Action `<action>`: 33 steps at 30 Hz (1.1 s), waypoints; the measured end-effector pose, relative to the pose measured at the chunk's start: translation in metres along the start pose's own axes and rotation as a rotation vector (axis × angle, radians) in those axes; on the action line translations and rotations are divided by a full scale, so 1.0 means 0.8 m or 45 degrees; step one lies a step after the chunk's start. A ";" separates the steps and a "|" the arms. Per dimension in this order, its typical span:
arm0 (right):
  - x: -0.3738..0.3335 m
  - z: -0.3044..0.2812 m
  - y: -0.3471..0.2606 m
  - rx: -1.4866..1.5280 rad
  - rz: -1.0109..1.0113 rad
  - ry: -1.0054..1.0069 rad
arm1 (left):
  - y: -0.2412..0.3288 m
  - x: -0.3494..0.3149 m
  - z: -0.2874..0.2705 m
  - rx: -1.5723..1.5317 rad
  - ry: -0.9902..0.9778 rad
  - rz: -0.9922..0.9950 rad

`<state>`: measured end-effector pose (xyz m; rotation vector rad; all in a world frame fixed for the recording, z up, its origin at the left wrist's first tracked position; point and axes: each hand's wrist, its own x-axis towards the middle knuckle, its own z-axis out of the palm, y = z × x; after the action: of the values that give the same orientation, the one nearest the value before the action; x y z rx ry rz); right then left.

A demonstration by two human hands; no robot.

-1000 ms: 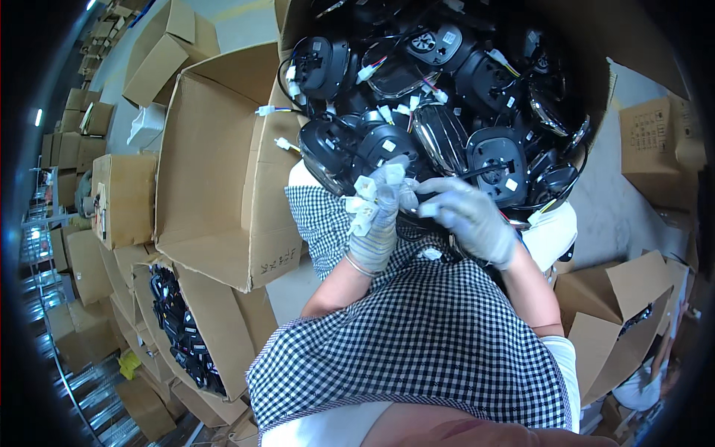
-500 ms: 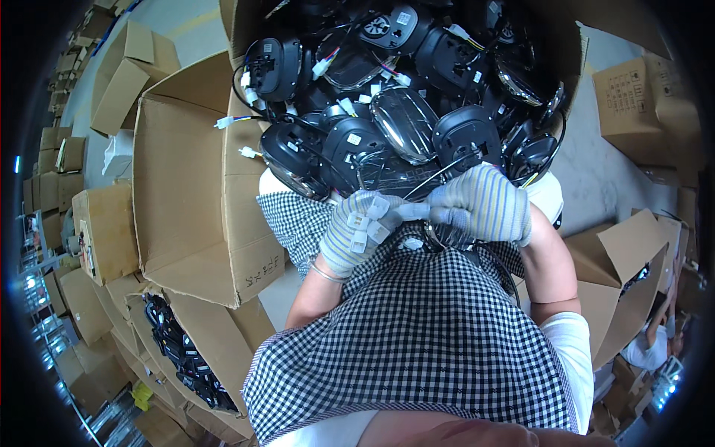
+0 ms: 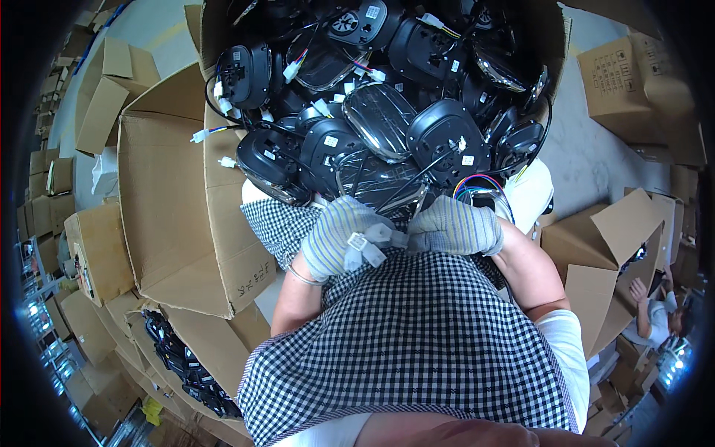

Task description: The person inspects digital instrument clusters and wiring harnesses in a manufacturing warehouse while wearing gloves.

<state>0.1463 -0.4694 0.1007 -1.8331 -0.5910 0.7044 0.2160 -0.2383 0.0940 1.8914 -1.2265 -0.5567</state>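
My left hand (image 3: 339,237), in a striped knit glove, is closed around several translucent white plug connectors (image 3: 365,249) that stick out from its fingers. Touching the end of one of them, my gloved right hand (image 3: 458,229) is also closed. Its fingertips pinch a white connector, mostly hidden by the glove. Multicoloured wires (image 3: 480,179) arch just beyond the right hand. Both hands are over my checked apron (image 3: 410,335), beside the near edge of a pile of black rounded plastic housings (image 3: 449,140) with cables and white plugs.
The housings fill a large cardboard box (image 3: 557,59) in front of me. An open carton (image 3: 167,216) stands at left, above another box holding black parts (image 3: 182,357). More cartons (image 3: 581,238) are at right, where another person (image 3: 655,316) is visible.
Both hands have come lower and nearer my apron, and the right hand has closed in on the left. A loop of coloured wires now shows beyond the right hand. The view has shifted slightly.
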 end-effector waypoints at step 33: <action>-0.014 -0.012 -0.040 -0.747 -0.344 0.855 | -0.007 -0.030 0.028 0.102 0.304 -0.175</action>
<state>0.1426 -0.4722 0.1360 -2.2950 -0.6035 -0.3143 0.1925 -0.2244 0.0749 2.0539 -0.9825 -0.3449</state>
